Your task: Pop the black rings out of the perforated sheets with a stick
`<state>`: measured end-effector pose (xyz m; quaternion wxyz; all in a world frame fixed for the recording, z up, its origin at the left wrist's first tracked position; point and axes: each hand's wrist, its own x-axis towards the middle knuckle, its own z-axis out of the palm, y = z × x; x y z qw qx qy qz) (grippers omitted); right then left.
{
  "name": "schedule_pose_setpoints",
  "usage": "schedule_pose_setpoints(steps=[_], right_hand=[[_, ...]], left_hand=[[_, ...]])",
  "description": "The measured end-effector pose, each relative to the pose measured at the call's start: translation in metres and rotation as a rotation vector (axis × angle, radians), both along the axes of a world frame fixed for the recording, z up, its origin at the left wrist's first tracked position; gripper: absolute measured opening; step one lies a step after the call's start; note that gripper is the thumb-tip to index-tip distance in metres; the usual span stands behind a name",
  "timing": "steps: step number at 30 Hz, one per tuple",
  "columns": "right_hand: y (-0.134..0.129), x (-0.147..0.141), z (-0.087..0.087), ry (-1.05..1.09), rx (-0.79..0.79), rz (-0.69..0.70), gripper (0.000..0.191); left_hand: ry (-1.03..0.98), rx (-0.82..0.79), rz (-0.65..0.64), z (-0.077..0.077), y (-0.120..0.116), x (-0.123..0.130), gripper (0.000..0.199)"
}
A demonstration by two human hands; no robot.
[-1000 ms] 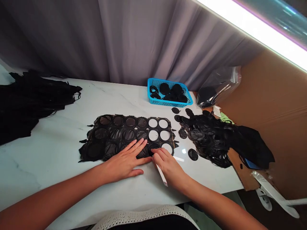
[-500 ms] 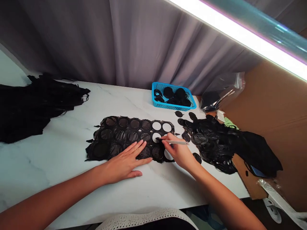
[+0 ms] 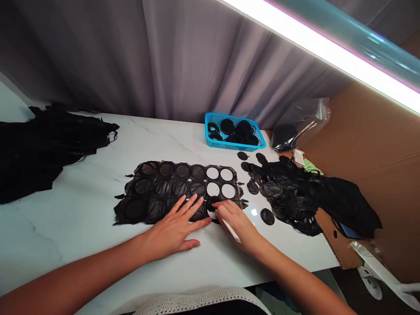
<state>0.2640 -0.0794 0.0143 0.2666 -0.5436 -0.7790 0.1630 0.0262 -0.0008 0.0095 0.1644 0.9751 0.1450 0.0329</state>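
A heap of black cut-out film sheet (image 3: 49, 148) is piled at the far left of a white marble worktop (image 3: 72, 245). Further right, a black perforated sheet (image 3: 164, 188) is laid flat on the worktop, with round discs seated in a grid of circular openings. Four openings at its right end are seen without discs, the white worktop showing through them.

The left hand (image 3: 175, 229) is held open, palm down, with fingers spread on the sheet's lower edge. The right hand (image 3: 238, 225) is closed around a slim white tool (image 3: 229, 229), with its fingertips (image 3: 221, 208) placed just beside a black disc (image 3: 211, 202) in the sheet's bottom row; the tool's tip is hidden.

Behind these, a blue plastic basket (image 3: 210, 138) is stocked with black discs and rings. To the right, a loose heap of black discs (image 3: 288, 197) is spread over the worktop, with one separate disc (image 3: 267, 216) near it. A clear plastic bag (image 3: 300, 124) with black contents lies beyond, against a cardboard panel (image 3: 367, 175).
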Motion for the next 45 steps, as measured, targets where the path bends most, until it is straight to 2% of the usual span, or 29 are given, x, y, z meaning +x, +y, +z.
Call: schedule_pose_setpoints(steps=[2, 5, 7, 8, 11, 16, 20, 25, 37, 40, 45], right_hand=[[0.009, 0.02, 0.0, 0.024, 0.088, -0.174, 0.018], [0.025, 0.063, 0.009, 0.035, 0.207, -0.573, 0.018], [0.034, 0.083, 0.018, 0.033, 0.205, -0.707, 0.02], [0.037, 0.085, 0.023, 0.057, 0.181, -0.716, 0.022], [0.04, 0.062, 0.03, 0.185, 0.062, -0.559, 0.021], [0.03, -0.013, 0.022, 0.262, -0.141, -0.161, 0.013], [0.024, -0.034, 0.016, 0.31, -0.262, 0.034, 0.012], [0.023, -0.034, 0.015, 0.38, -0.296, 0.066, 0.022], [0.022, -0.037, 0.009, 0.287, -0.231, 0.083, 0.021], [0.016, -0.044, 0.004, 0.174, -0.137, 0.092, 0.016], [0.007, -0.054, -0.006, -0.19, 0.083, 0.188, 0.014]], left_hand=[[-0.005, -0.009, 0.003, 0.0, 0.0, 0.0, 0.065], [-0.011, -0.02, 0.004, 0.001, -0.001, 0.001, 0.063], [-0.015, -0.028, 0.001, 0.001, -0.001, 0.0, 0.063], [-0.016, -0.033, -0.008, 0.002, 0.0, -0.001, 0.064], [-0.01, -0.037, -0.033, 0.004, 0.004, -0.009, 0.071], [0.022, 0.02, -0.022, 0.006, 0.01, -0.032, 0.07], [0.012, 0.039, -0.036, 0.003, 0.011, -0.042, 0.071], [-0.03, 0.009, -0.06, 0.002, 0.013, -0.045, 0.069], [-0.058, -0.033, -0.044, 0.003, 0.013, -0.045, 0.065], [-0.033, -0.037, -0.04, 0.003, 0.012, -0.046, 0.064], [-0.043, -0.035, -0.033, 0.002, 0.011, -0.045, 0.061]])
